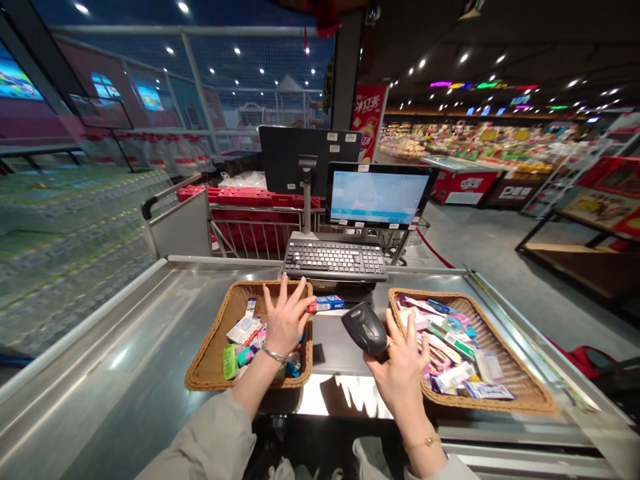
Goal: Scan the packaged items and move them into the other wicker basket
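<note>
My left hand (pixel 286 320) hovers over the left wicker basket (pixel 213 360), fingers spread, holding a small red and blue box (pixel 326 305) between thumb and fingertips at the basket's right rim. Several small packets (pixel 240 340) lie in that basket. My right hand (pixel 400 367) grips a black barcode scanner (pixel 365 328), with the fingers raised beside the right wicker basket (pixel 525 393), which holds several packets and tubes (pixel 450 347).
A keyboard (pixel 334 259), a lit screen (pixel 377 197) and the back of a second monitor (pixel 295 157) stand behind the baskets on the steel checkout counter (pixel 125 373). Red shopping baskets and a trolley (pixel 250 213) lie beyond. Store aisles stretch to the right.
</note>
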A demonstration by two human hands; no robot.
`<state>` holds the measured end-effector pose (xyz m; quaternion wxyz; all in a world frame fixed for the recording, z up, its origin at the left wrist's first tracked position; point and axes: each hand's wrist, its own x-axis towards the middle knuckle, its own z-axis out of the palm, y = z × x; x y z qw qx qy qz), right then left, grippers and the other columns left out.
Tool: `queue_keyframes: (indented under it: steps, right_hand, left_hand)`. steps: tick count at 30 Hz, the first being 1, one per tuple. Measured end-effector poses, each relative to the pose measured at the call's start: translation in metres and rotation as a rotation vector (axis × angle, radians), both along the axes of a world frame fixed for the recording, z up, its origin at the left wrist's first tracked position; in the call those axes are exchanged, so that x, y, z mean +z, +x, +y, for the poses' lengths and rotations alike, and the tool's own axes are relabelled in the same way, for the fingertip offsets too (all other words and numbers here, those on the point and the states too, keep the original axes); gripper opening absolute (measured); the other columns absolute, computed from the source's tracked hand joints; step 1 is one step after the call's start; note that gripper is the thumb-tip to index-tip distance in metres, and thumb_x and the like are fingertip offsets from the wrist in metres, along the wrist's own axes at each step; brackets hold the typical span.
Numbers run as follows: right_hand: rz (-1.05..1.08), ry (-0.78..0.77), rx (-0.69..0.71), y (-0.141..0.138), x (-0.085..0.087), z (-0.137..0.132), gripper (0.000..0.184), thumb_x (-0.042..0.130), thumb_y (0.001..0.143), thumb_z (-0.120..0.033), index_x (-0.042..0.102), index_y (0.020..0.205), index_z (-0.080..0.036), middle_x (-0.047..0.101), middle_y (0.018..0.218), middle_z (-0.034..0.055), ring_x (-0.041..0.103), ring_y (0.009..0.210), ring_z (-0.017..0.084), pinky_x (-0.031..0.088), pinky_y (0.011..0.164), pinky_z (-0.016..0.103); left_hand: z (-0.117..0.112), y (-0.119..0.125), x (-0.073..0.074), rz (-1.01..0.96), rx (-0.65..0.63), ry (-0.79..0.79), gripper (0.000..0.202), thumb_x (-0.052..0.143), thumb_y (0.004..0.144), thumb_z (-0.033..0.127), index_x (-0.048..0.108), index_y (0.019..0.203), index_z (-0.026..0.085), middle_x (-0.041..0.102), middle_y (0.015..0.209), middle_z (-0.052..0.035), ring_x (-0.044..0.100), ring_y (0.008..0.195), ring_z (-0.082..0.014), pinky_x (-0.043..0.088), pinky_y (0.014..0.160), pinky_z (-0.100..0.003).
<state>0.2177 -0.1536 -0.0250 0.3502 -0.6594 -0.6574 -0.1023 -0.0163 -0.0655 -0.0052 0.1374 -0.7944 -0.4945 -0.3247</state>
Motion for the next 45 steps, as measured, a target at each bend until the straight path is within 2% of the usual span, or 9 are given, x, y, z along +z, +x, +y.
queue_keyframes:
  steps: [3,8,19,27,33,45]
  right_hand:
    - [0.022,-0.017,-0.034,-0.001,0.005,-0.005,0.007,0.058,0.076,-0.024,0.064,0.078,-0.022,0.049,0.144,0.0051,0.017,0.146,0.036,0.015,0.109,0.065]
    - [0.025,-0.005,-0.046,-0.001,0.013,-0.013,0.012,0.057,0.076,-0.022,0.067,0.084,-0.022,0.049,0.144,0.0052,0.017,0.146,0.035,0.014,0.111,0.063]
    - [-0.026,0.045,-0.066,0.007,0.016,-0.024,0.016,0.057,0.073,-0.018,0.067,0.085,-0.021,0.052,0.141,0.0067,0.017,0.146,0.037,0.014,0.11,0.064]
    - [-0.007,0.037,-0.058,0.007,0.02,-0.026,0.009,0.059,0.073,-0.021,0.066,0.078,-0.021,0.052,0.141,0.0058,0.017,0.146,0.037,0.013,0.111,0.062]
    - [-0.013,0.041,-0.035,0.007,0.022,-0.026,0.012,0.056,0.075,-0.022,0.066,0.081,-0.021,0.054,0.14,0.0073,0.017,0.146,0.037,0.01,0.11,0.065]
    - [-0.069,0.059,0.041,0.01,0.013,-0.02,0.008,0.056,0.075,-0.021,0.063,0.079,-0.021,0.055,0.138,0.0058,0.014,0.147,0.034,0.008,0.109,0.065]
  left_hand:
    - [-0.002,0.008,0.0,0.002,-0.002,0.005,0.027,0.061,0.086,0.027,0.068,0.112,0.032,0.046,0.147,-0.0012,0.018,0.146,-0.0343,-0.001,0.112,-0.072]
    - [-0.005,0.02,0.002,0.001,0.006,0.009,0.026,0.061,0.087,0.029,0.068,0.111,0.034,0.046,0.147,-0.0002,0.016,0.146,-0.0354,-0.005,0.11,-0.074]
    - [-0.007,0.037,0.002,-0.012,0.006,0.009,0.025,0.06,0.088,0.032,0.069,0.11,0.038,0.044,0.148,0.0013,0.012,0.147,-0.0364,-0.01,0.107,-0.075]
    - [-0.007,0.041,0.002,-0.007,0.017,-0.013,0.023,0.059,0.089,0.035,0.069,0.11,0.038,0.044,0.148,0.0023,0.012,0.147,-0.037,-0.01,0.107,-0.075]
    - [-0.007,0.041,0.001,-0.005,0.014,-0.014,0.024,0.058,0.089,0.034,0.068,0.11,0.038,0.044,0.149,0.0023,0.011,0.147,-0.037,-0.01,0.107,-0.076]
    - [-0.004,0.038,0.001,-0.004,0.012,-0.038,0.025,0.061,0.087,0.032,0.069,0.11,0.037,0.045,0.148,0.0008,0.011,0.147,-0.0379,-0.011,0.105,-0.078]
